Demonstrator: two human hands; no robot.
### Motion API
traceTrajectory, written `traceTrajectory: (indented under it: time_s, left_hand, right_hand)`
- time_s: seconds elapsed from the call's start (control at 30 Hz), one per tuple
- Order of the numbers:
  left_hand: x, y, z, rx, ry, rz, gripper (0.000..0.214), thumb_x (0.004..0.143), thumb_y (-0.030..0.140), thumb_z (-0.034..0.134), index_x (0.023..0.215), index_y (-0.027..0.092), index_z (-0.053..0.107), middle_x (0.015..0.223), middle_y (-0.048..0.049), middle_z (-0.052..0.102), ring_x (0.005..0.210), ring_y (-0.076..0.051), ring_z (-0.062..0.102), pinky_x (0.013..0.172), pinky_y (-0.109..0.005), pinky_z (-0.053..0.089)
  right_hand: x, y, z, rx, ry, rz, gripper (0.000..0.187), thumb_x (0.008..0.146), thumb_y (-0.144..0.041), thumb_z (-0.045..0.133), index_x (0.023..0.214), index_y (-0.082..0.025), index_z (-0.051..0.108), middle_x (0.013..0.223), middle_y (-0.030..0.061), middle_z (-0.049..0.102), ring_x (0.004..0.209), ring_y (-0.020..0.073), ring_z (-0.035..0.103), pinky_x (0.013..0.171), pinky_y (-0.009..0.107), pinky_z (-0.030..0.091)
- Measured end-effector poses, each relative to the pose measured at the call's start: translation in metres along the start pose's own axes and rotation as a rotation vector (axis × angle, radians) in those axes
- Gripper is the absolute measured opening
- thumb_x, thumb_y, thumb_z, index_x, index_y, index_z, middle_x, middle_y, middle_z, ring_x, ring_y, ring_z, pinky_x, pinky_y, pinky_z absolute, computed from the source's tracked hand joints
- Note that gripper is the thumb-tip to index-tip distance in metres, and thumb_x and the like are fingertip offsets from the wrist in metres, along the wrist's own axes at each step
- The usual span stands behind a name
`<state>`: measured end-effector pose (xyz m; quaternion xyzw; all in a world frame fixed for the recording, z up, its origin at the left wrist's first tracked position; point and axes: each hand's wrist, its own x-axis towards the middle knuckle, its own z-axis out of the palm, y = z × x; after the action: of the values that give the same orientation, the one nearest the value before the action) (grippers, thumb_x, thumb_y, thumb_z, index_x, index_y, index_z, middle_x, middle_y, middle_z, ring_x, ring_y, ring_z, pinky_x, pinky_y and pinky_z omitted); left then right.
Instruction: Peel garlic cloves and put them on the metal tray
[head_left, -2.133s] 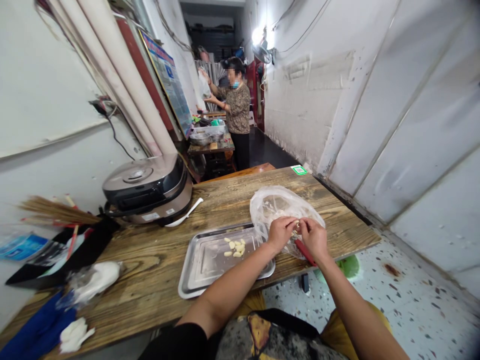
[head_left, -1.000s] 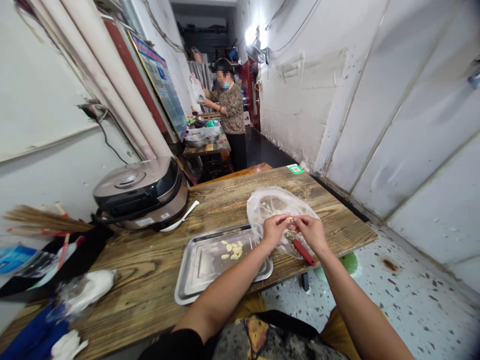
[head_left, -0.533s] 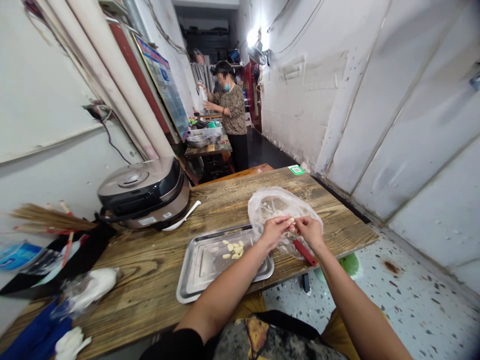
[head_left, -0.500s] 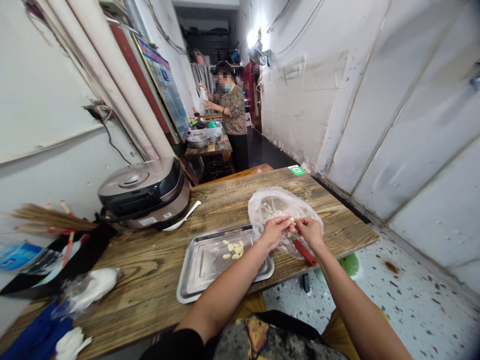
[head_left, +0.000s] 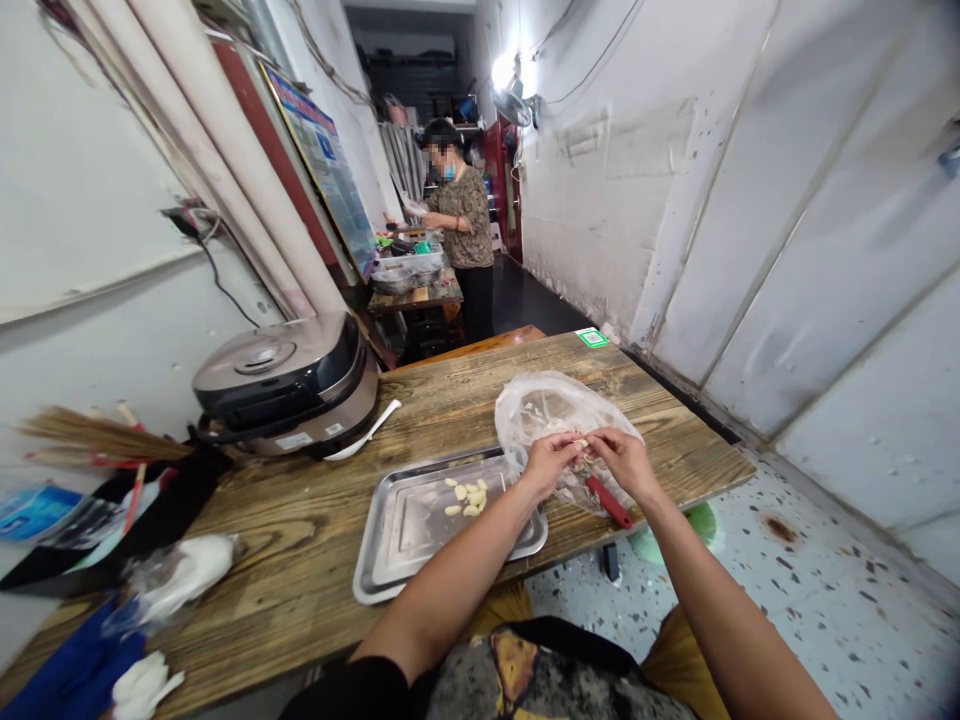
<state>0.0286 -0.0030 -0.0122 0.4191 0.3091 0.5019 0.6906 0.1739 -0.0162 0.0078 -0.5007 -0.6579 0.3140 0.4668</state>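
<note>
The left hand (head_left: pixel 551 463) pinches a small pale piece (head_left: pixel 583 442), which seems to be a garlic clove, between thumb and fingers. The fingertips of the right hand (head_left: pixel 621 458) meet at the same piece; whether they grip it or only touch it, I cannot tell. The piece is above the plastic bag (head_left: pixel 525 405), near the right end of the table (head_left: pixel 285 560). The metal tray (head_left: pixel 373 560) lies leftward, so the left hand is nearer to it; pale cloves (head_left: pixel 471 495) are grouped towards its far right corner. The left forearm hides part of the tray's near edge. The piece's long axis is too small to read. The red handle (head_left: pixel 609 502) points to the table's near edge; what it belongs to is unclear.
</note>
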Motion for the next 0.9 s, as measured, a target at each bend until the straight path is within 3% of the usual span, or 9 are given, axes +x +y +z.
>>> traceTrajectory:
  time_s: [0.13, 0.37, 0.57, 0.8, 0.9]
  left_hand:
    - [-0.002, 0.005, 0.001, -0.138, -0.004, -0.054, 0.037, 0.056, 0.029, 0.077, 0.085, 0.009, 0.066, 0.07, -0.003, 0.063, 0.058, -0.006, 0.054, 0.066, -0.023, 0.045]
    - [-0.001, 0.006, -0.001, -0.2, -0.07, -0.098, 0.034, 0.058, 0.026, 0.077, 0.086, 0.01, 0.066, 0.073, -0.0039, 0.063, 0.062, -0.006, 0.056, 0.068, -0.022, 0.046]
    - [0.002, 0.003, -0.002, -0.028, 0.002, 0.007, 0.036, 0.055, 0.029, 0.078, 0.085, 0.01, 0.068, 0.073, -0.0054, 0.067, 0.06, -0.009, 0.059, 0.066, -0.024, 0.048]
    - [0.007, -0.007, -0.005, 0.225, 0.136, 0.182, 0.028, 0.057, 0.027, 0.073, 0.082, 0.013, 0.071, 0.075, -0.0067, 0.07, 0.065, -0.016, 0.064, 0.066, -0.029, 0.051]
    - [0.009, -0.01, -0.006, 0.298, 0.183, 0.214, 0.024, 0.059, 0.024, 0.071, 0.081, 0.014, 0.071, 0.075, -0.0069, 0.07, 0.065, -0.017, 0.064, 0.068, -0.03, 0.051]
  right_hand:
    - [-0.002, -0.001, 0.005, 0.052, 0.04, -0.014, 0.03, 0.078, -0.044, 0.054, 0.084, -0.017, 0.065, 0.082, 0.0069, 0.067, 0.074, 0.0199, 0.062, 0.071, 0.032, 0.049]
    - [-0.006, -0.012, 0.006, -0.267, 0.133, -0.152, 0.025, 0.083, -0.034, 0.045, 0.081, -0.017, 0.064, 0.079, 0.0073, 0.066, 0.075, 0.0191, 0.059, 0.071, 0.03, 0.045]
    - [0.001, 0.002, 0.013, -0.29, 0.201, -0.047, 0.027, 0.079, -0.035, 0.046, 0.079, -0.015, 0.064, 0.074, 0.0073, 0.066, 0.065, 0.0179, 0.059, 0.062, 0.028, 0.044]
    - [0.003, 0.021, 0.008, -0.112, 0.112, 0.214, 0.033, 0.075, -0.045, 0.051, 0.063, -0.015, 0.062, 0.048, 0.0005, 0.056, 0.044, 0.013, 0.05, 0.045, 0.023, 0.038]
    - [-0.001, 0.019, 0.008, 0.032, 0.068, 0.22, 0.036, 0.076, -0.046, 0.051, 0.08, -0.014, 0.067, 0.052, -0.0001, 0.058, 0.044, 0.0126, 0.05, 0.045, 0.024, 0.04]
